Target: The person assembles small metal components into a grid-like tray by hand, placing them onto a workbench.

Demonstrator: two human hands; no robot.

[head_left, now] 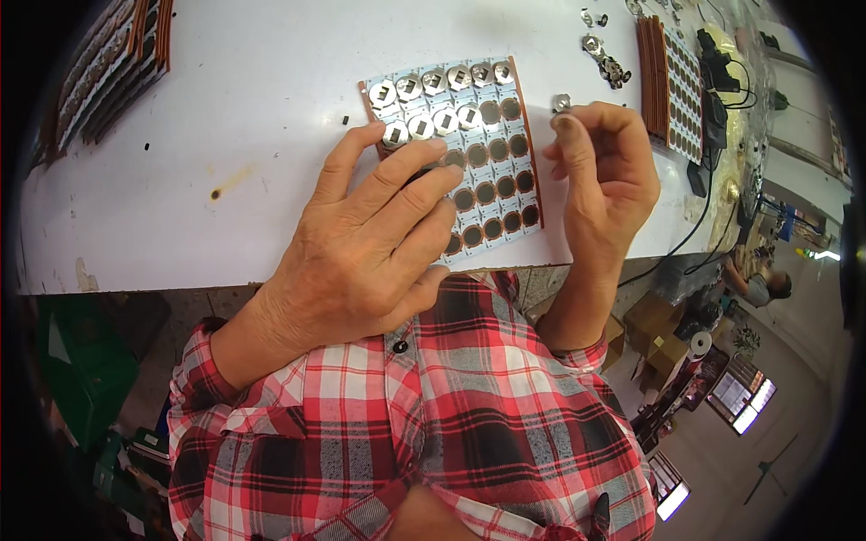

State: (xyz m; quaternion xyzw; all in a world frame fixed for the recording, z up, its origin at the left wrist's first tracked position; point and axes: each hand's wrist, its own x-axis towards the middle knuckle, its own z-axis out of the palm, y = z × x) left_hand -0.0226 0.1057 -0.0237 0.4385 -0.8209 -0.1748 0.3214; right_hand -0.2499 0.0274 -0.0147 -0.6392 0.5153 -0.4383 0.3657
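Note:
A pale blue circuit board panel with orange-brown edges lies on the white table near its front edge. Rows of dark round pads cover it. Shiny metal battery clips sit along its top row and on the left part of the second row. My left hand rests over the panel's left side, fingers spread, hiding several pads. To the right of the panel, my right hand pinches a small metal battery clip between thumb and forefinger, just above the table.
Loose metal clips lie scattered at the back right. A stack of similar panels stands on the right, beside black plugs and cables. More stacked panels are at the far left. A green bin is below the table, and a person is in the background.

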